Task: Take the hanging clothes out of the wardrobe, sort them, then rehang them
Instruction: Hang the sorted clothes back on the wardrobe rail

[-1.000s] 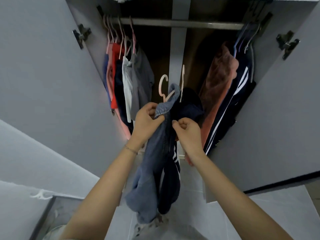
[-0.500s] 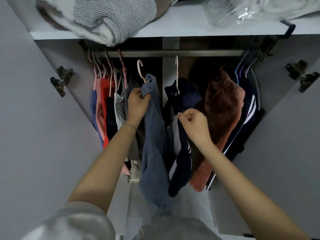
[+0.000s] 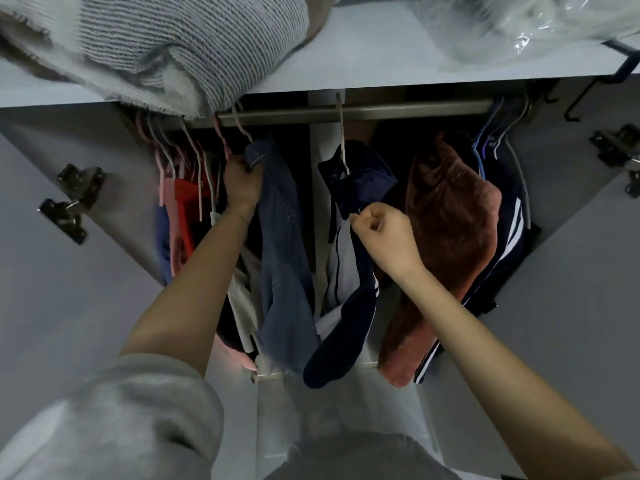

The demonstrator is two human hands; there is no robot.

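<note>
Inside the open wardrobe a metal rail [image 3: 398,110] runs across. My left hand [image 3: 242,183] grips the top of a blue denim garment [image 3: 285,258], whose pale hanger hook sits at the rail. My right hand [image 3: 384,233] pinches the front of a navy jacket with white stripes [image 3: 349,306], which hangs from a pale hanger [image 3: 341,133] hooked over the rail. Several garments in red, pink and white [image 3: 183,209] hang bunched at the left. A rust-brown fleece garment [image 3: 453,230] and dark striped clothes [image 3: 512,223] hang at the right.
The shelf [image 3: 363,57] above the rail holds a grey knitted bundle [image 3: 194,39] that overhangs the left hangers, and a clear plastic bag [image 3: 519,26]. Both grey doors [image 3: 69,306] stand open with metal hinges [image 3: 74,199] showing. A black hook [image 3: 575,109] hangs at the right.
Both hands have lifted the denim garment and the navy jacket up from waist height to the rail. The two garments have come apart sideways, and the view has tilted up to show the shelf.
</note>
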